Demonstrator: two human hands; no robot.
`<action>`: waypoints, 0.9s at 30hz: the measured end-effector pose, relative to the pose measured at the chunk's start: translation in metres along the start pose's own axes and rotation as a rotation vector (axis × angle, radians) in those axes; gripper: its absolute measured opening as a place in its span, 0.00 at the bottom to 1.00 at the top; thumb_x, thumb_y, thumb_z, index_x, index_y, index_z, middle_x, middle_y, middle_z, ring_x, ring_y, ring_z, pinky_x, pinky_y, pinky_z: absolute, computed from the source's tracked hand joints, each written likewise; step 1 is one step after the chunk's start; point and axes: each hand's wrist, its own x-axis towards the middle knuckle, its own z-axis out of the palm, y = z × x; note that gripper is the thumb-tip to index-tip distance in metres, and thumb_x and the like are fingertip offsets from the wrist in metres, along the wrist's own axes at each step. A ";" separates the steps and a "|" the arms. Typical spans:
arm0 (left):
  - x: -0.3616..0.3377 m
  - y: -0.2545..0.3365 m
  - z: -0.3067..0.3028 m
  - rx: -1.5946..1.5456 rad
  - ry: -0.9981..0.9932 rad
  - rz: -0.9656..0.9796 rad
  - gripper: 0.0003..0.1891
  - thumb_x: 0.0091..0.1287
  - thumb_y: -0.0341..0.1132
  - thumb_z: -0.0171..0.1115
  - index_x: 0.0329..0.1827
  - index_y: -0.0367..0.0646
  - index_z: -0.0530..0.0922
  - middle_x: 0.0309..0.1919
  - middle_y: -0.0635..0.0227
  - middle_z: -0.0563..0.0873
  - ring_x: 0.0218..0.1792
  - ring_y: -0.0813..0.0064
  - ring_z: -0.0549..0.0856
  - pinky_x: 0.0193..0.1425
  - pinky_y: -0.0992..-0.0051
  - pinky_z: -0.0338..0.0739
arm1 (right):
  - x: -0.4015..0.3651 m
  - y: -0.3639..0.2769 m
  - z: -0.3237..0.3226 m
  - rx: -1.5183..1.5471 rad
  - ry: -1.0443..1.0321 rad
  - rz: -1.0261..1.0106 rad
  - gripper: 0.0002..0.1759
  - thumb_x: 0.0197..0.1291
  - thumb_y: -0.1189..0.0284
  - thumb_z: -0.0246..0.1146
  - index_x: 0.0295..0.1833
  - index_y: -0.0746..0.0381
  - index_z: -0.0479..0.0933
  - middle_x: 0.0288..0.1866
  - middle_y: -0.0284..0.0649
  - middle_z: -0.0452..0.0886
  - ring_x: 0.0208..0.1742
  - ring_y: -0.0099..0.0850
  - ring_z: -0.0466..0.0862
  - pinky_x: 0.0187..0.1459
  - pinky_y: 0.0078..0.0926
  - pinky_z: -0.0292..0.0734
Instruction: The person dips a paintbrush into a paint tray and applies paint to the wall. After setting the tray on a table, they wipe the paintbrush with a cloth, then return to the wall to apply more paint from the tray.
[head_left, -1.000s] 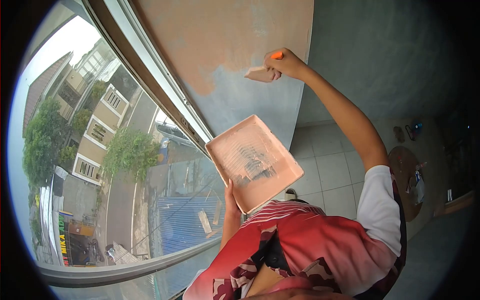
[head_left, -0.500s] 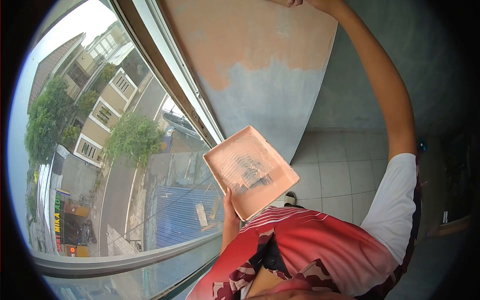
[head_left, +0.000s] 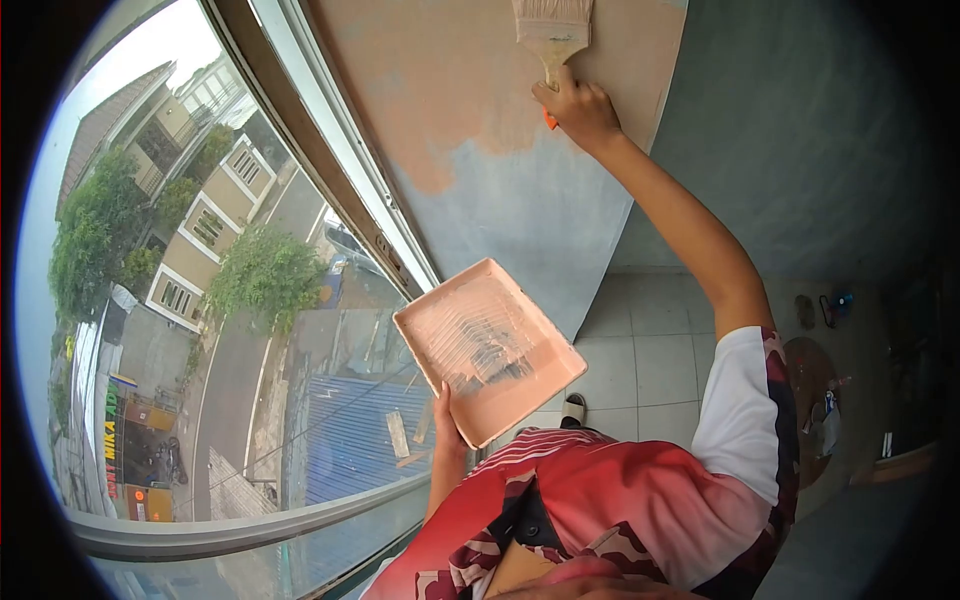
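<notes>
Right hand (head_left: 578, 105): raised high at arm's length, fist closed round the handle of the brush (head_left: 553, 25); the orange handle tip shows under the fist.
Brush axis: roughly upright in view, bristles up and away from the hand, laid against the wall (head_left: 450, 80).
Left hand (head_left: 447, 415): low, close to the chest, clamped on the near edge of the paint tray (head_left: 487, 350); thumb lies on the rim, fingers are hidden beneath.
Paint tray: seen as a diamond with one corner toward the wall; coated peach, with greyish scrapes across the ribbed middle.
Key relation: the brush lies up and to the right of the tray, well apart from it. Only the right hand is at the wall; the left is nearer the body.
Wall coat: peach above, bare grey patch (head_left: 510, 210) below. The ragged boundary runs just under the right hand.
Window frame (head_left: 330, 150): slants along the wall's left edge, with street, houses and trees far below.
Floor (head_left: 650, 350): pale tiles; a sandal (head_left: 572, 408) shows just beside the tray's lower right edge.
</notes>
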 end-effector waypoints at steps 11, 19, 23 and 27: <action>0.014 -0.002 -0.021 0.009 -0.015 -0.072 0.35 0.73 0.57 0.61 0.74 0.43 0.64 0.63 0.56 0.79 0.58 0.59 0.84 0.57 0.59 0.84 | -0.056 -0.065 -0.047 0.362 -0.243 0.042 0.07 0.58 0.73 0.67 0.33 0.55 0.74 0.32 0.39 0.70 0.16 0.25 0.76 0.19 0.26 0.73; 0.009 0.001 -0.015 -0.016 -0.025 -0.100 0.34 0.74 0.56 0.61 0.73 0.43 0.66 0.62 0.56 0.79 0.59 0.60 0.83 0.59 0.60 0.83 | -0.031 -0.029 -0.090 1.477 -0.851 1.111 0.15 0.70 0.62 0.63 0.33 0.61 0.78 0.20 0.29 0.71 0.18 0.23 0.69 0.20 0.27 0.67; 0.015 0.000 -0.018 0.030 -0.075 -0.010 0.34 0.74 0.55 0.60 0.74 0.43 0.65 0.63 0.56 0.78 0.59 0.59 0.83 0.58 0.60 0.84 | -0.013 0.002 -0.047 1.447 -1.083 0.944 0.17 0.70 0.60 0.64 0.33 0.60 0.79 0.17 0.29 0.71 0.16 0.18 0.68 0.20 0.21 0.66; 0.010 -0.013 -0.014 -0.025 -0.053 0.064 0.34 0.75 0.54 0.59 0.76 0.43 0.63 0.64 0.56 0.78 0.58 0.58 0.85 0.58 0.59 0.85 | 0.009 0.043 -0.025 1.357 -1.083 0.854 0.18 0.69 0.58 0.65 0.33 0.61 0.79 0.15 0.30 0.73 0.15 0.19 0.73 0.19 0.20 0.66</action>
